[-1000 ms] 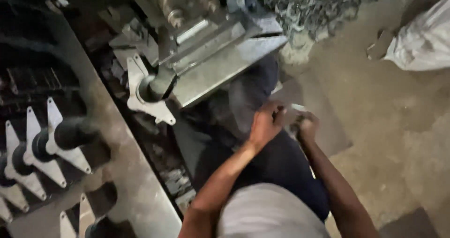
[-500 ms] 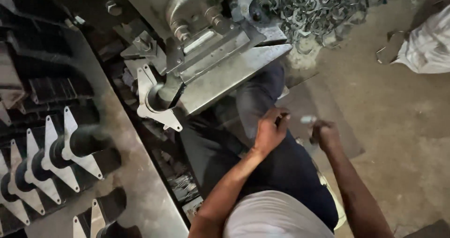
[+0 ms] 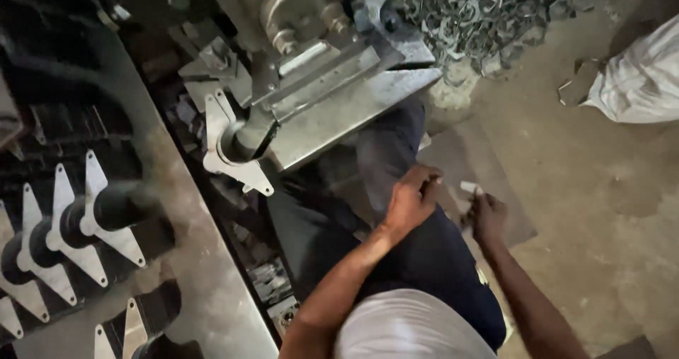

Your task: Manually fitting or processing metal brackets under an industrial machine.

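Down near the middle of the view, a small pale piece (image 3: 469, 187) sat at the fingertips of the right hand (image 3: 488, 217), just above the person's dark-trousered lap (image 3: 438, 260); the piece was too small and blurred to tell its kind. That hand's grip looked narrow, the fingers curled in around the piece. Just to its left, close but apart from it, the left hand (image 3: 410, 200) hung with its fingers bent loosely inward, and whether its grip held anything could not be told. Both bare forearms ran up from the near edge, either side of a light-coloured shirt (image 3: 410, 327). Under the hands, on the floor, lay a flat dark sheet (image 3: 488, 161). Farther off and to the left stood a grey metal machine (image 3: 311, 55) with a sloping plate (image 3: 346, 115), and a white flanged part (image 3: 230, 143) with pointed lugs sat on a round spindle at its lower left. Along the far left a long grey desk (image 3: 205, 260) carried a row of similar white triangular flanges (image 3: 92, 221) on dark cylinders. At the far top lay a heap of small metal rings (image 3: 488, 12), and a white sack (image 3: 636, 76) rested on the bare concrete floor (image 3: 601, 210) at the far right.
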